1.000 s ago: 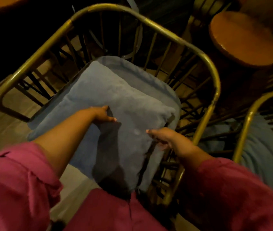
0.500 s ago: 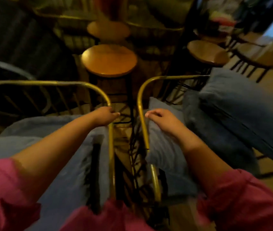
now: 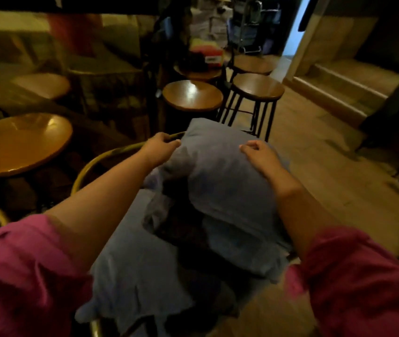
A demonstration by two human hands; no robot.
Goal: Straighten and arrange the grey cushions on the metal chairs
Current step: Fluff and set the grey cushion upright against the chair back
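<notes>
Grey fabric fills the middle of my view: a plump upper cushion (image 3: 222,181) leans against the curved brass-coloured back rail of a metal chair (image 3: 111,155), and a flatter seat cushion (image 3: 135,268) lies beneath it, spreading toward me. My left hand (image 3: 160,148) is closed on the upper cushion's top left corner, right where the fabric meets the rail; I cannot tell whether the fingers also wrap the rail itself. My right hand (image 3: 259,154) rests on the cushion's top right part with the fingers curled and pressing into the cloth, so it looks like a loose grip rather than a flat palm. Both forearms are bare, with pink sleeves (image 3: 23,276) pushed up near the elbows.

To the left stands a round wooden tabletop (image 3: 18,142), shiny and orange-brown. Beyond the chair are several round wooden stools (image 3: 258,87) on thin black legs, set close together. The floor (image 3: 327,171) on the right is pale wood or tile, leading to low steps (image 3: 339,88). The room is dim and the far background is blurred.
</notes>
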